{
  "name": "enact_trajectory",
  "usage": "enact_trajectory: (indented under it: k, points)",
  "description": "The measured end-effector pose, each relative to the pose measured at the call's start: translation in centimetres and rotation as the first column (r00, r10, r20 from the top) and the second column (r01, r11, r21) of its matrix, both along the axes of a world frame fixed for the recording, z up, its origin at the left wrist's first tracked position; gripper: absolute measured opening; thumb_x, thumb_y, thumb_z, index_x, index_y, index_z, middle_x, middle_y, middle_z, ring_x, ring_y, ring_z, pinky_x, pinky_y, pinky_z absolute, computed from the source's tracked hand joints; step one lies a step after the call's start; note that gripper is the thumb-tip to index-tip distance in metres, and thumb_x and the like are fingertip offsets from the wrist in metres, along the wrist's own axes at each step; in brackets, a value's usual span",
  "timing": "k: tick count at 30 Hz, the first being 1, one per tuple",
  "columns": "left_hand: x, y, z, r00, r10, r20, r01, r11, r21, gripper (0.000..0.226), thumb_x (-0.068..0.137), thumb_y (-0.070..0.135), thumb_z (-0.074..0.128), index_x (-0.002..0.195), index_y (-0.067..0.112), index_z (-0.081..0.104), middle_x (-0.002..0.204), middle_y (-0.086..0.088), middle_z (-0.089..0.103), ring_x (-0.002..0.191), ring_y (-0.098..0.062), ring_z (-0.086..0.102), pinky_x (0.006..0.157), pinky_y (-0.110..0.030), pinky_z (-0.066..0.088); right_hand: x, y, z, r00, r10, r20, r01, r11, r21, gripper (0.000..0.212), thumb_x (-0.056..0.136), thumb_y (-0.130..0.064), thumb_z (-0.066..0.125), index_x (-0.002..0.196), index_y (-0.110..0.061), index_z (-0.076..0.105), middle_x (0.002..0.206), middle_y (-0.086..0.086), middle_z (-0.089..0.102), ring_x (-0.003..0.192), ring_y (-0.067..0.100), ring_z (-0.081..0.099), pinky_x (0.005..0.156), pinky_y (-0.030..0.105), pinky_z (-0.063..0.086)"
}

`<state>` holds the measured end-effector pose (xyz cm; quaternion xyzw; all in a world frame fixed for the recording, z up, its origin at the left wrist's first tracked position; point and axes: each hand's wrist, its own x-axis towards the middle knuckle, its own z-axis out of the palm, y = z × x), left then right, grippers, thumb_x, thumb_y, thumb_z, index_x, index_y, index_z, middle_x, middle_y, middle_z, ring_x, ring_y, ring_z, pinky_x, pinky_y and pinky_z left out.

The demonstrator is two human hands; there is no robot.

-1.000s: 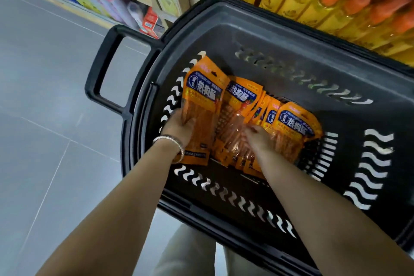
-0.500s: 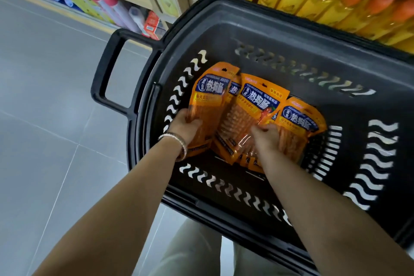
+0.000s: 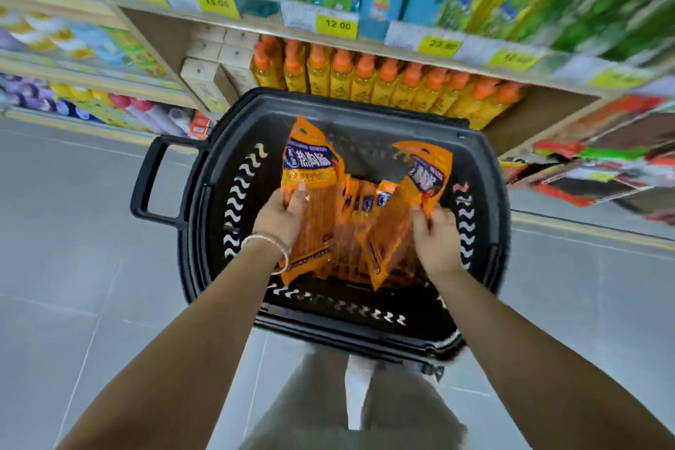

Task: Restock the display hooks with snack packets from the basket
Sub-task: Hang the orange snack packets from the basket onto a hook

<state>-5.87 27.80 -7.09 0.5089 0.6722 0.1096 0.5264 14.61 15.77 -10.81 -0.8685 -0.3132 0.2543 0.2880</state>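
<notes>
- left hand (image 3: 283, 215) — grip curled round the near-left edge of the left packet (image 3: 310, 172), thumb on the printed face. A bracelet (image 3: 272, 243) sits at the wrist.
- right hand (image 3: 436, 234) — grip pinches the near-right edge of the right packet (image 3: 425, 172) between thumb and fingers.
- Both packets are held up above the inside of the black basket (image 3: 193, 215), which stands on the floor (image 3: 73, 230) just in front of a shelf of orange-capped bottles (image 3: 365, 80).
- Between the two hands, loose packets (image 3: 359, 201) of the same orange kind stand bunched together low in the basket. Whether either grip also catches some of them cannot be told.
- Key relation: each held packet's long axis runs near-to-far, tipped upward, with the printed header at the far, upper end and the grip at the near, lower half. The header end therefore lies away from each hand and is free.
- The two packets fan apart — the left one leans left, the right one leans right.
- Display hooks: none identifiable. Goods at far right are too blurred to read.
- Judgement: a pick-up stage, nothing hung yet. If the hooks lie to the right, the right hand is nearer. A hang hole would presumably sit in the header, but blur hides it.
</notes>
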Motion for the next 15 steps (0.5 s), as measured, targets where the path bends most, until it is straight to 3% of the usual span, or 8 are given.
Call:
enact_trajectory:
  k: [2, 5, 7, 10, 12, 13, 15]
  points:
    - [1.4, -1.2, 2.3, 0.999, -0.039, 0.030, 0.037, 0.997, 0.069, 0.020, 0.093, 0.049, 0.047, 0.096, 0.032, 0.055, 0.092, 0.007, 0.064, 0.091, -0.016, 0.060, 0.082, -0.027, 0.041, 1.4, -1.6, 2.5, 0.999, 0.044, 0.005, -0.044, 0.996, 0.074, 0.025, 0.097, -0.020, 0.049, 0.103, 0.004, 0.056, 0.098, 0.021, 0.059, 0.094, 0.035, 0.057, 0.076, 0.035, 0.037]
    - [4.0, -3.4, 6.2, 0.995, -0.029, 0.096, 0.009, 0.980, 0.198, 0.016, 0.093, 0.038, 0.052, 0.101, 0.024, 0.056, 0.096, -0.003, 0.066, 0.090, -0.023, 0.063, 0.085, -0.035, 0.048, 3.8, -4.3, 7.1, 0.995, -0.014, -0.094, 0.037, 0.969, 0.245, 0.018, 0.093, -0.012, 0.056, 0.104, 0.002, 0.052, 0.083, 0.012, 0.060, 0.080, 0.031, 0.059, 0.068, 0.030, 0.038]
    - [6.4, -5.4, 9.1, 0.987, -0.047, 0.153, 0.002, 0.959, 0.283, 0.019, 0.093, 0.029, 0.053, 0.112, 0.027, 0.053, 0.090, 0.003, 0.064, 0.079, -0.014, 0.060, 0.077, -0.026, 0.048, 5.9, -6.6, 10.3, 0.982, -0.074, -0.174, 0.135, 0.918, 0.373, 0.026, 0.089, -0.003, 0.058, 0.113, 0.003, 0.049, 0.094, 0.014, 0.063, 0.083, 0.023, 0.058, 0.076, 0.029, 0.043]
    - [11.0, -9.0, 13.3, 0.973, -0.091, 0.213, 0.008, 0.931, 0.364, 0.012, 0.093, 0.024, 0.051, 0.092, 0.035, 0.055, 0.078, 0.013, 0.059, 0.069, -0.006, 0.055, 0.057, -0.006, 0.042, 10.0, -10.4, 15.2, 0.956, -0.167, -0.243, 0.277, 0.793, 0.543, 0.034, 0.089, -0.007, 0.057, 0.122, -0.005, 0.050, 0.105, 0.000, 0.063, 0.091, 0.005, 0.057, 0.084, 0.017, 0.044]
    - [14.7, -11.4, 16.1, 0.951, -0.096, 0.293, -0.021, 0.928, 0.371, 0.006, 0.093, 0.033, 0.052, 0.090, 0.036, 0.057, 0.089, 0.007, 0.063, 0.088, -0.017, 0.060, 0.074, -0.017, 0.046, 13.0, -13.2, 18.2, 0.948, -0.214, -0.236, 0.313, 0.758, 0.572, 0.028, 0.090, -0.019, 0.055, 0.117, -0.010, 0.058, 0.101, -0.002, 0.064, 0.091, 0.007, 0.056, 0.084, 0.022, 0.044]
    - [16.6, -12.4, 17.7, 0.942, -0.102, 0.320, -0.027, 0.927, 0.374, 0.013, 0.093, 0.041, 0.051, 0.102, 0.036, 0.058, 0.101, 0.005, 0.063, 0.100, -0.020, 0.058, 0.082, -0.023, 0.042, 14.6, -14.6, 19.5, 0.951, -0.229, -0.206, 0.307, 0.757, 0.577, 0.024, 0.092, -0.024, 0.054, 0.113, -0.014, 0.060, 0.099, -0.004, 0.065, 0.091, 0.007, 0.057, 0.085, 0.025, 0.044]
    - [20.3, -14.2, 20.9, 0.928, -0.144, 0.343, -0.016, 0.905, 0.424, 0.051, 0.091, 0.056, 0.043, 0.131, 0.025, 0.050, 0.126, -0.001, 0.056, 0.120, -0.022, 0.049, 0.091, -0.028, 0.033, 17.9, -17.1, 22.4, 0.965, -0.244, -0.100, 0.254, 0.754, 0.605, 0.019, 0.097, -0.036, 0.050, 0.105, -0.023, 0.061, 0.090, -0.017, 0.064, 0.087, -0.003, 0.055, 0.080, 0.016, 0.039]
